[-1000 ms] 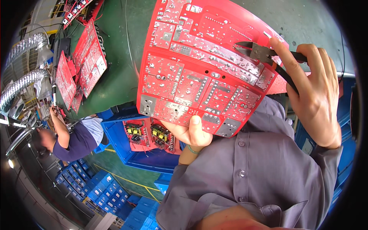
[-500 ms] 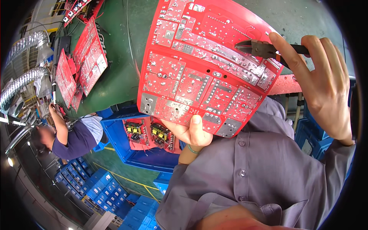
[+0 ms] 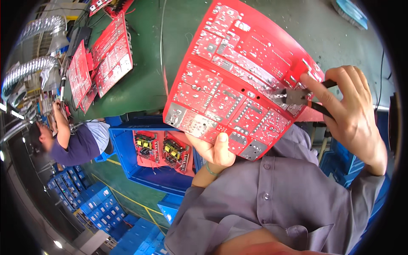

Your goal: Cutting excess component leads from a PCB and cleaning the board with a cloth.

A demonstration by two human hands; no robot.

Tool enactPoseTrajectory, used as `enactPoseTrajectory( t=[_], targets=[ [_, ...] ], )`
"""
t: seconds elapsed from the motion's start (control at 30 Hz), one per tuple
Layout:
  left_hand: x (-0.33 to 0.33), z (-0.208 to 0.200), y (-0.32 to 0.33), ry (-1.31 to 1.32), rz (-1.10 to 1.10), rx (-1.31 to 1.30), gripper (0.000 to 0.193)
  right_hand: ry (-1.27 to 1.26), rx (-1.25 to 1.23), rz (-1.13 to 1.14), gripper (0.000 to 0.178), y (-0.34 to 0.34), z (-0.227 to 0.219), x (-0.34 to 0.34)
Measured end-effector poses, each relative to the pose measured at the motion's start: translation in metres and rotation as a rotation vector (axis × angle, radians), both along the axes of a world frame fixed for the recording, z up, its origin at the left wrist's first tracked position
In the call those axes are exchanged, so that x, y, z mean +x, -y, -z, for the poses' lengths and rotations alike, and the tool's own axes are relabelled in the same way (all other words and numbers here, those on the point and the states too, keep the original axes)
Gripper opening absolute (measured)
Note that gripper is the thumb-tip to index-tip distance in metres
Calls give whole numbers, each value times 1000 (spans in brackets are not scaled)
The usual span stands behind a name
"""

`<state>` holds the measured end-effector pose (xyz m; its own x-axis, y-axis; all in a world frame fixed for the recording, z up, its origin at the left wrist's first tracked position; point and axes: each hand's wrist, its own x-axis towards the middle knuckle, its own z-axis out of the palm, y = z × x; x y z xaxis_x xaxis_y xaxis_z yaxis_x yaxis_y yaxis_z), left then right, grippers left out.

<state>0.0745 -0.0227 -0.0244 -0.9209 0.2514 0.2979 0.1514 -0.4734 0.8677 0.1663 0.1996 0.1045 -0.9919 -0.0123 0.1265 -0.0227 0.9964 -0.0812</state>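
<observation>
Extending beyond left hand (image 3: pixel 216 154), red board (image 3: pixel 231 95) — lower edge (image 3: pixel 241 150) held, pliers (image 3: pixel 297 97) at right

You can read no words or numbers here: the small white labels (image 3: pixel 106 192) on the stacked blue bins (image 3: pixel 94 199) to your left are too tiny to make out.

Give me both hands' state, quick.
Left hand: closed on the red board, thumb over its lower edge.
Right hand: closed on the cutters, holding them by the handles.
</observation>
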Motion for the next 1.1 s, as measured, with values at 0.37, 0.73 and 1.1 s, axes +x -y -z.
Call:
enactPoseTrajectory(
  t=[0.37,0.73,1.1],
  targets=[
    [2,-5,4,-18,26,-75,78,-120,107,150,59,-20,7,-35],
    [-1,-2,6,-34,106,-6,66,-106,118,27,57,-6,4,-51],
    [-3,0,7,-53,101,15,63,-155,153,-16,58,8,-2,-69]
  ],
)
